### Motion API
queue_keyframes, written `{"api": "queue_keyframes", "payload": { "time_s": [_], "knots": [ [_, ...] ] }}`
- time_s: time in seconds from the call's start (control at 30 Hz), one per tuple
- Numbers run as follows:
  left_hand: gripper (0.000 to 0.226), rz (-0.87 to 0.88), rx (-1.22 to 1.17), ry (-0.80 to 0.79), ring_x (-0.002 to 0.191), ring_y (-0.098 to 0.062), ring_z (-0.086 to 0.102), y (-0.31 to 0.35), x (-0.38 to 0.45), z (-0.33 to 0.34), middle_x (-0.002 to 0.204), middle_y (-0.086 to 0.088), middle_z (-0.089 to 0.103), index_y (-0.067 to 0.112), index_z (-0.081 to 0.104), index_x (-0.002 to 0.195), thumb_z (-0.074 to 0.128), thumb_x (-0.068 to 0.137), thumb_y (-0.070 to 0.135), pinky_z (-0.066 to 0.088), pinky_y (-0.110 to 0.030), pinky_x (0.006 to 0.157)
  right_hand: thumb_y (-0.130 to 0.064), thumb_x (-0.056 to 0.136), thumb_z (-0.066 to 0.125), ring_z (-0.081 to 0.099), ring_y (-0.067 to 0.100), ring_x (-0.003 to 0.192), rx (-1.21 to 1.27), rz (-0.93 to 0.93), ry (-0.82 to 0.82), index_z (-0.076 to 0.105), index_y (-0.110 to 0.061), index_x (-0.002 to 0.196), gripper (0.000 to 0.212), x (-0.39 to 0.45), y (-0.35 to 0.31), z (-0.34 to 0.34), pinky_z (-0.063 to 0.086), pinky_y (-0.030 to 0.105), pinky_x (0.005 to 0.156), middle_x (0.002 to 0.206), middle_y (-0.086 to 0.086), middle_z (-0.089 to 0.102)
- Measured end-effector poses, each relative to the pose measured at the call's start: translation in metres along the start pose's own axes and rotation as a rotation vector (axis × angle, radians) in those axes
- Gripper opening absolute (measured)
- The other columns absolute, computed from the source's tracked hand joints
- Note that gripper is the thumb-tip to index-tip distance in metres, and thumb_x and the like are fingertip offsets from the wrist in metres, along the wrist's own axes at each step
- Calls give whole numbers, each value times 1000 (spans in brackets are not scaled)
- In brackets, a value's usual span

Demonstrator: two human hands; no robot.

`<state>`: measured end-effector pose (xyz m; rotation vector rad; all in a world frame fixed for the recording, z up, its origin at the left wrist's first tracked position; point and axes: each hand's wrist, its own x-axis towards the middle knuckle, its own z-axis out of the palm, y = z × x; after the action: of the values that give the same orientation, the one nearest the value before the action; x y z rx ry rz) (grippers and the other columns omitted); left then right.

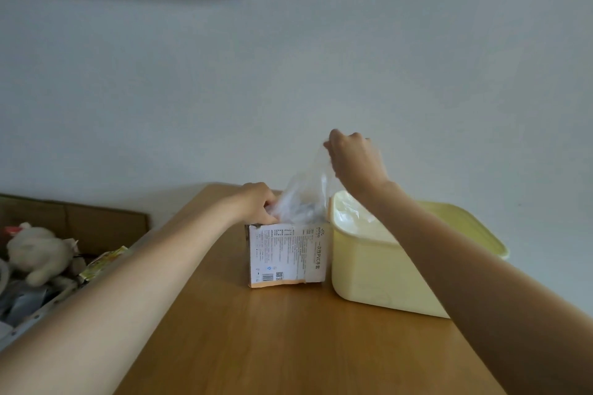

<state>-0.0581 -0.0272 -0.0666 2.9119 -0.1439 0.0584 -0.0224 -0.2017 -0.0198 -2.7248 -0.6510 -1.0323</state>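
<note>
The box (287, 255) reads "一次性PVC手套" sideways on its white face, with a barcode and QR code near its orange bottom strip. It stands on the table (288, 346), touching a yellow tub (369, 272). A clear, crumpled glove (308, 196) rises from its open top, its upper end pinched in the raised right hand (353, 160), while the left hand (256, 202) grips the box's top edge with curled fingers.

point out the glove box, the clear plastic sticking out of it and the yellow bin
glove box (285, 253), head view, printed front face
clear plastic (305, 196), head view, bunched middle above the box
yellow bin (369, 269), head view, bare front wall
</note>
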Motion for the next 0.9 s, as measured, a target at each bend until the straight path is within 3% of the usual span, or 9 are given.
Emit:
{"api": "queue_keyframes", "payload": {
  "time_s": [0.1, 0.2, 0.27, 0.33, 0.53, 0.63, 0.73, 0.83, 0.9],
  "knots": [
    [41, 26, 23, 11, 48, -5, 35, -1, 0, 0, 56, 4, 39, 15, 33, 59, 60, 90, 21, 27, -8, 37, -13, 99, 40, 63, 32, 69, 518, 218, -33, 54, -1, 90, 20, 11, 9, 0, 54, 42, 65, 86, 20, 65],
    [40, 35, 35, -13, 50, -4, 39, 1, 2, 1, 56, 4, 40, 16, 34, 59, 59, 91, 19, 30, -5, 39, -33, 96, 50, 63, 24, 84, 1058, 305, -327, 56, -2, 102, 32, 7, 4, -3, 52, 36, 77, 102, 17, 65],
    [39, 27, 49, -16, 51, -4, 40, 3, 2, 0, 58, 4, 42, 16, 35, 60, 58, 91, 19, 30, -4, 38, -44, 89, 55, 60, 20, 95, 966, 250, -560, 58, -2, 108, 47, 3, 3, -3, 48, 33, 85, 107, 10, 64],
    [39, 21, 66, -22, 50, -4, 37, 4, 2, 0, 58, 5, 42, 16, 34, 60, 57, 91, 20, 29, -6, 37, -34, 84, 67, 53, 18, 78, 747, 151, -662, 59, -5, 83, 30, -2, 4, 3, 43, 27, 74, 83, 6, 57],
    [33, 55, 162, -157, 52, -5, 37, 7, 5, -2, 61, 8, 44, 19, 41, 61, 51, 92, 19, 27, -15, 50, -3, 94, 45, 56, 14, 52, 1187, 516, -65, 53, -7, 65, 31, 10, 8, -2, 48, 25, 57, 64, 8, 54],
    [31, 105, 75, -282, 54, -4, 44, 8, 7, -8, 66, 6, 51, 17, 47, 63, 53, 93, 19, 36, -13, 55, -9, 98, 41, 58, 10, 47, 1229, 506, 1, 52, -8, 68, 32, 15, 13, -21, 55, 25, 59, 63, 9, 56],
    [13, 67, -136, -358, 57, -2, 58, 12, 5, -26, 86, 1, 62, 15, 59, 98, 59, 91, 27, 50, -17, 70, -9, 95, 45, 48, 15, 48, 1220, 486, -4, 54, -9, 67, 29, 12, 16, -30, 47, 22, 49, 60, 5, 50],
    [23, 5, -304, -127, 73, -7, 62, 9, 3, -48, 103, 1, 62, 13, 59, 113, 59, 91, 21, 51, -17, 67, -11, 95, 48, 32, 11, 39, 1214, 477, -1, 54, -12, 65, 31, 9, 18, -33, 27, 16, 37, 53, 1, 34],
    [31, 16, -486, 203, 101, -15, 59, 9, 2, -57, 121, 0, 58, 17, 58, 117, 57, 92, 34, 49, -26, 87, -17, 94, 53, 27, 12, 41, 1195, 457, -54, 56, -11, 65, 30, 5, 20, -36, 22, 15, 38, 52, 0, 29]
  ]
}}
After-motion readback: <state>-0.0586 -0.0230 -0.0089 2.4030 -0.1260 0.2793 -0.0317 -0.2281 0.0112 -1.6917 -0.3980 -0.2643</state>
